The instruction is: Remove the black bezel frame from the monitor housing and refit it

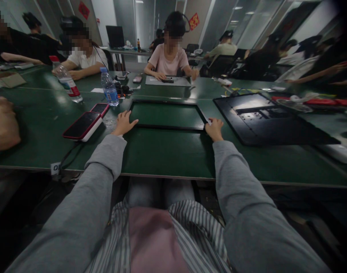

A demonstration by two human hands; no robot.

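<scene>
A thin black rectangular frame (167,127), like a screen bezel, lies on the green tabletop in front of me. The table surface shows through its opening. At its left side is my left hand (123,123), thumb stretched over the near left corner and fingers along the outer edge. My right hand (215,128) grips the near right corner with its fingers bent. A small white bit (209,121) shows by the right fingers; what it is I cannot make out.
Right of the frame lies a large black panel (264,121). To the left are a red-edged phone-like device (84,125), a blue-capped bottle (109,88) and a red-capped bottle (67,85). A co-worker's hand (4,125) rests at far left. Another person (170,57) works opposite.
</scene>
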